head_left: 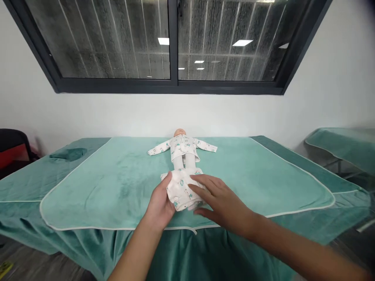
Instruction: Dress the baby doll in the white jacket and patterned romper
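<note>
A baby doll (183, 146) lies on its back on a light green towel (117, 179), head toward the wall, dressed in a white printed top with its pale legs bare. At its feet lies a bunched pair of white printed trousers (181, 189). My left hand (159, 205) grips the left edge of that cloth, thumb on top. From the right, my right hand (221, 201) rests on it with fingers stretched out flat.
The towel covers a table draped in darker green cloth (26, 183). A small dark green folded cloth (68, 154) lies at the far left. A second draped table (342, 146) stands at the right, a dark chair (13, 150) at the left, a window above.
</note>
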Motion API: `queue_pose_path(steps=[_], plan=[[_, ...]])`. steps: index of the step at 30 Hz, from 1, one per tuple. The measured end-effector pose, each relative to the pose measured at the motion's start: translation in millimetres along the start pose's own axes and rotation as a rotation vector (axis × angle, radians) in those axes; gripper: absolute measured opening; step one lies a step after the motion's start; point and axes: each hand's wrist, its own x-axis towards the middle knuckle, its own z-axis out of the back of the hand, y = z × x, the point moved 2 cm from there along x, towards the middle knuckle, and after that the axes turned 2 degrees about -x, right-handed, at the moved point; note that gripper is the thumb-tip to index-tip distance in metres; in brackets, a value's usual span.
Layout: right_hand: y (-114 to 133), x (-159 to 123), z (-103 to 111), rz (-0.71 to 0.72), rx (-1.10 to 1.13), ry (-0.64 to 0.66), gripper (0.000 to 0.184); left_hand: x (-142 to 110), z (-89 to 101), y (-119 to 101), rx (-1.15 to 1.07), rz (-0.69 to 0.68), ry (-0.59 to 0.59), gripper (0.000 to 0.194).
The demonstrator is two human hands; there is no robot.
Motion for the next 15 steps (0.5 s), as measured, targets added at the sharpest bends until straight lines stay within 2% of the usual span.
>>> queue_pose_path(steps=[1,3,5,6,8,10,11,13,15], plan=[[-2.4,-1.1,-1.6,-0.045,0.013,-0.035,0.049,-3.7,-2.8,-1.8,0.007,-0.006,0.030,0.046],[-14.7,4.2,-2.2,-0.154,0.118,-0.068,0.042,-8.7,-8.2,-5.6,0.110,-0.044,0.098,0.047],[-34.8,19.4,-0.4,-0.277,0.269,-0.042,0.036,-8.7,-11.5,-10.7,0.380,-0.149,0.105,0.046],[-45.7,30.0,1.5,-0.339,0.340,-0.018,0.030,-7.0,-12.5,-14.4,0.554,-0.248,0.061,0.046],[-64.0,54.6,8.4,-0.421,0.459,0.024,0.018,-2.8,-16.6,-24.3,0.901,-0.532,-0.050,0.049],[-72.3,79.3,18.6,-0.388,0.599,0.083,0.020,0.3,-25.1,-33.4,1.184,-0.778,-0.049,0.057],[-72.4,89.8,24.3,-0.346,0.682,0.127,0.021,1.4,-29.9,-37.3,1.295,-0.833,0.003,0.059],[-67.2,104.7,35.7,-0.254,0.853,0.235,0.024,2.0,-37.7,-46.2,1.431,-0.836,0.098,0.055],[-60.0,110.9,45.1,-0.189,0.983,0.331,0.030,0.5,-42.1,-58.2,1.468,-0.845,0.097,0.042]])
